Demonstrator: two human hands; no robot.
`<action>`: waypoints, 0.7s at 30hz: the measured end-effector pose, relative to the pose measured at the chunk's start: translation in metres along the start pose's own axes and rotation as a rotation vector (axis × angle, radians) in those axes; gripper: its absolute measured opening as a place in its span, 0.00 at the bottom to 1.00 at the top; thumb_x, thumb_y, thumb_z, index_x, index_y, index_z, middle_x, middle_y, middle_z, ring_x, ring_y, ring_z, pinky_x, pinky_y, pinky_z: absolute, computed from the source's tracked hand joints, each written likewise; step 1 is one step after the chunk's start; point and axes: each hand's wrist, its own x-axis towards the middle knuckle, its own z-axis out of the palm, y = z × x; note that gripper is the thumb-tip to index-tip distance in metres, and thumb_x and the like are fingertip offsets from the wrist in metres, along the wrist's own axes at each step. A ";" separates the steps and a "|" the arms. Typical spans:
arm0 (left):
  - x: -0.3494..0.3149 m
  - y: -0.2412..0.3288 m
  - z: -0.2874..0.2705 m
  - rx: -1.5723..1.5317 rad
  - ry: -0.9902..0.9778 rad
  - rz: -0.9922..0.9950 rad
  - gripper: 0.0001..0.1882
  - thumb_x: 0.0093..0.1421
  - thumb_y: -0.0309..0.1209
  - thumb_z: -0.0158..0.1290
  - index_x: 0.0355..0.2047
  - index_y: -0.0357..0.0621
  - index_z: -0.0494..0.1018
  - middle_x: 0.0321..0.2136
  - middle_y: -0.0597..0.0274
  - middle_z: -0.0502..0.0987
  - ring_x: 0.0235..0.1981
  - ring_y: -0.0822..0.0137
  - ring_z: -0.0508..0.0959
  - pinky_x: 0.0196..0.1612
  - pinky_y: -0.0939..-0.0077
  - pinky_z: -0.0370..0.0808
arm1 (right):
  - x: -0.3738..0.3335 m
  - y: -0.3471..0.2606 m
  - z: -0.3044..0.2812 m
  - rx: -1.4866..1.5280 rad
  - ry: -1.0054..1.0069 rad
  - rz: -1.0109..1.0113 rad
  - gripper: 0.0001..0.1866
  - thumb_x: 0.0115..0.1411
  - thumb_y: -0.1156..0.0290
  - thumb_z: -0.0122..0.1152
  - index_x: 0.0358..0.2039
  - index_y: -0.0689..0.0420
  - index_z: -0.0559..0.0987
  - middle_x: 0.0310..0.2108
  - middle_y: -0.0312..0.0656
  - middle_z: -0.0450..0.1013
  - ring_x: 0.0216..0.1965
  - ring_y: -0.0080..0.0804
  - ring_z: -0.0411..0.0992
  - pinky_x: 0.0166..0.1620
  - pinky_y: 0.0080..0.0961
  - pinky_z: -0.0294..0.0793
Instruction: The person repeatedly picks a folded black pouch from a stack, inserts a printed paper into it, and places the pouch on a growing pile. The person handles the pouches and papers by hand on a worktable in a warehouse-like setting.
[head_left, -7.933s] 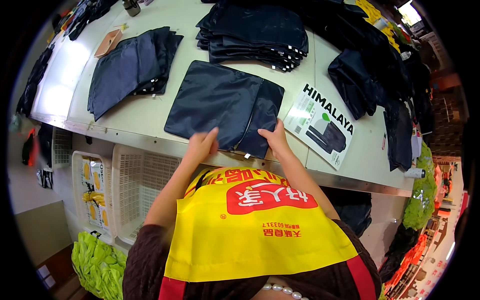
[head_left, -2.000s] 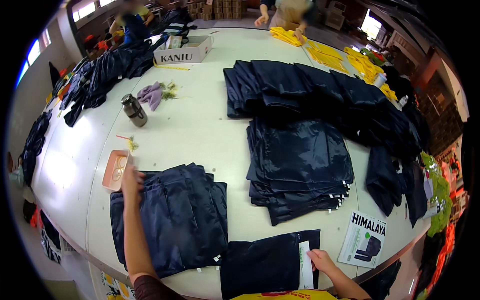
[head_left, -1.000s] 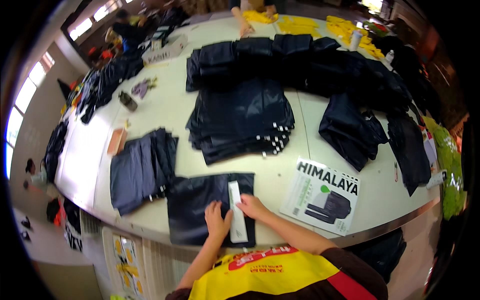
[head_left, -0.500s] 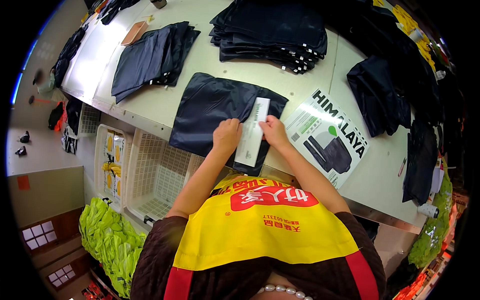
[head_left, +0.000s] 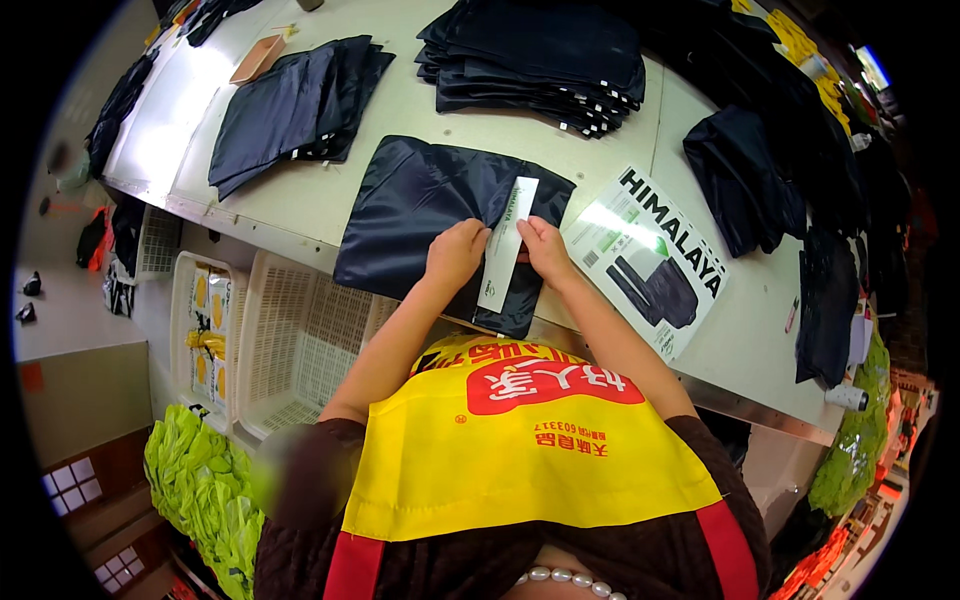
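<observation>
A dark navy folded piece of smooth fabric (head_left: 400,215) lies at the near edge of the table. On its right part rests a long white printed card strip (head_left: 508,260), slanted away from me. My left hand (head_left: 457,254) is closed at the strip's left edge, its fingertips pinching fabric that creases there. From the other side my right hand (head_left: 545,252) grips the strip's right edge between thumb and fingers. What lies under the strip is hidden.
A large printed sheet (head_left: 650,265) with a picture of dark clothing lies right of my hands. Two stacks of folded dark fabric, a left one (head_left: 300,110) and a far one (head_left: 530,55), sit beyond. A crumpled dark bundle (head_left: 735,180) lies right. White crates (head_left: 290,330) stand below the table's left edge.
The white strip looks narrower and sits slightly farther from the fabric's near edge. My left fingertips have come up a little along its edge. The whole view has shifted slightly.
</observation>
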 end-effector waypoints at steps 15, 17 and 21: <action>0.011 -0.002 0.018 -0.024 0.062 0.329 0.20 0.57 0.33 0.48 0.50 0.44 0.68 0.47 0.55 0.71 0.48 0.56 0.69 0.49 0.64 0.65 | 0.003 -0.039 0.027 -1.221 0.270 -0.112 0.14 0.52 0.66 0.55 0.31 0.66 0.74 0.31 0.60 0.74 0.35 0.53 0.74 0.38 0.41 0.74; 0.008 0.000 0.018 0.050 0.008 0.319 0.22 0.58 0.36 0.48 0.52 0.47 0.67 0.50 0.53 0.68 0.50 0.55 0.67 0.52 0.63 0.63 | 0.006 -0.035 0.020 -1.205 0.286 -0.127 0.15 0.53 0.63 0.54 0.29 0.65 0.75 0.30 0.59 0.74 0.34 0.54 0.74 0.36 0.41 0.74; 0.006 0.005 0.020 0.267 -0.023 0.371 0.26 0.54 0.45 0.52 0.53 0.57 0.68 0.53 0.53 0.65 0.53 0.57 0.64 0.50 0.62 0.61 | 0.002 -0.035 -0.020 -0.610 0.342 -0.065 0.13 0.54 0.64 0.55 0.26 0.62 0.74 0.19 0.43 0.72 0.18 0.29 0.73 0.22 0.26 0.72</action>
